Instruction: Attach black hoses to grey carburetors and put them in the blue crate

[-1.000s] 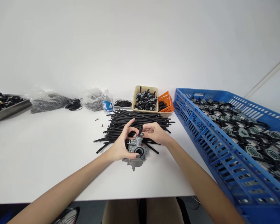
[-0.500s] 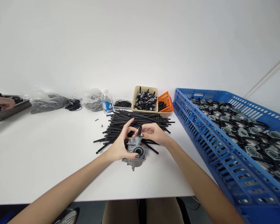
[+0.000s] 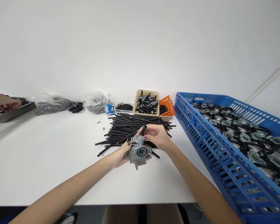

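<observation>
Over the table's (image 3: 49, 174) near half, the left hand (image 3: 120, 154) clasps the metal carburetor (image 3: 140, 151) from its left side, the round bore facing the near edge. The right hand (image 3: 159, 137) pinches around the black stub (image 3: 143, 130) on top. Beyond lie black hoses (image 3: 128, 125); a beige bin (image 3: 136, 97) stands toward the far edge.

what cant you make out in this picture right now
In the head view:
Carburetor: far side, turned away.
Left hand: most fingers, hidden by the carburetor.
Metal tray: cut off by the left edge; contents partly behind a co-worker's hand.
Blue crate: cut off by the right edge.
Handwriting on it: too small.
</observation>
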`<state>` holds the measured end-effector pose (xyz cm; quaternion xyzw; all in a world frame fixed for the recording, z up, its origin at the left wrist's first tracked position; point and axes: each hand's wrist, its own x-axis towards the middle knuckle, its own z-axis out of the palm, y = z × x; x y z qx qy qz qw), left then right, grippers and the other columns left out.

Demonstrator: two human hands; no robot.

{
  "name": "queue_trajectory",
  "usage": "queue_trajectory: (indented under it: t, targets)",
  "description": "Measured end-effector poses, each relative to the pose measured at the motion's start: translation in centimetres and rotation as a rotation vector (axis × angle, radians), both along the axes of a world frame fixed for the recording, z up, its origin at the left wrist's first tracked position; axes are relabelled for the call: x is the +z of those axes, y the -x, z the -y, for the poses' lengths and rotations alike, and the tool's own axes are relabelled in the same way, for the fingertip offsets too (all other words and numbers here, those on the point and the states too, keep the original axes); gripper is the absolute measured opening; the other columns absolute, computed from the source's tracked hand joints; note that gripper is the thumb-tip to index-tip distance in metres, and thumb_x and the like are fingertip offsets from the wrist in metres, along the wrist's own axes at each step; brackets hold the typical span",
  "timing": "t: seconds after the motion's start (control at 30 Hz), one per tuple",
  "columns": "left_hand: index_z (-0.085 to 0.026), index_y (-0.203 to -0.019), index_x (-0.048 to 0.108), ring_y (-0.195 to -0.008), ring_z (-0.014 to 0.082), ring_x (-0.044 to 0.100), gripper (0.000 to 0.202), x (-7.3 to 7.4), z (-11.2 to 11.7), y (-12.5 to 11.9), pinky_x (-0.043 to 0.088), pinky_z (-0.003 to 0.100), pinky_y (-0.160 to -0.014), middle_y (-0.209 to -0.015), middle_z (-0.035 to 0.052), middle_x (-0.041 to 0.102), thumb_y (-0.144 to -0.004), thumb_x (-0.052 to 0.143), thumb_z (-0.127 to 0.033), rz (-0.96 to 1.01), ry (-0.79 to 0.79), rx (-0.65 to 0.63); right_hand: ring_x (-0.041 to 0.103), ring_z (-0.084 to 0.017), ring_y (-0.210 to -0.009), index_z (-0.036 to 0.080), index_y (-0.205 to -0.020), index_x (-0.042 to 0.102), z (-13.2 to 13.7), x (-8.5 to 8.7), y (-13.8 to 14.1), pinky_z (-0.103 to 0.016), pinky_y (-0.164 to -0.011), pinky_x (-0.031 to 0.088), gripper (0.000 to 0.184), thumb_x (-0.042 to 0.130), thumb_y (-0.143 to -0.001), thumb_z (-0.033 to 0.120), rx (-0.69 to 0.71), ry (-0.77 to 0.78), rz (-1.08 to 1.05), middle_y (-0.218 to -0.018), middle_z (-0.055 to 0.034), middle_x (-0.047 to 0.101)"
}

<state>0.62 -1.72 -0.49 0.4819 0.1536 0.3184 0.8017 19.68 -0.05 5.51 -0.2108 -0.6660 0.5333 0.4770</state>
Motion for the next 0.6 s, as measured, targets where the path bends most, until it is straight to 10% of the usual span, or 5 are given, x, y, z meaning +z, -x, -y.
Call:
queue_trajectory:
  t: [0.17,0.4,0.6]
  targets:
    - [-0.028,-0.142,0.041,-0.096,0.0359,0.072,0.08,-0.2,0.2,0.2,0.06,0.044,-0.069,-0.125,0.0179,0.066,-0.076,0.071,-0.06,0.003,0.085,0.008,0.072,-0.021,-0.088,0.02,-0.103,0.072,-0.9,-0.4,-0.7,-0.033,-0.079,0.058,0.032,0.071,-0.082,0.045,-0.016,-0.083,-0.01,-0.096,-0.0073,0.077]
    - [-0.032,-0.144,0.037,-0.095,0.0361,0.072,0.091,1.0,1.0,-0.3,0.06,0.038,-0.062,-0.126,0.0174,0.064,-0.068,0.079,-0.058,-0.033,0.054,-0.034,0.068,-0.025,-0.096,0.02,-0.107,0.07,-4.5,-2.4,-3.6,-0.044,-0.093,0.051,0.023,0.06,-0.088,0.027,-0.842,-0.401,0.403,-0.098,-0.0083,0.075]
    - [-0.031,-0.146,0.034,-0.1,0.0393,0.07,0.097,0.7,0.9,-0.1,0.061,0.044,-0.065,-0.129,0.0177,0.063,-0.065,0.082,-0.054,-0.055,0.056,0.028,0.064,-0.027,-0.09,0.02,-0.1,0.072,-5.2,-3.7,-4.0,-0.044,-0.087,0.051,0.024,0.051,-0.09,0.017,-0.854,-0.594,0.711,-0.095,-0.0089,0.074]
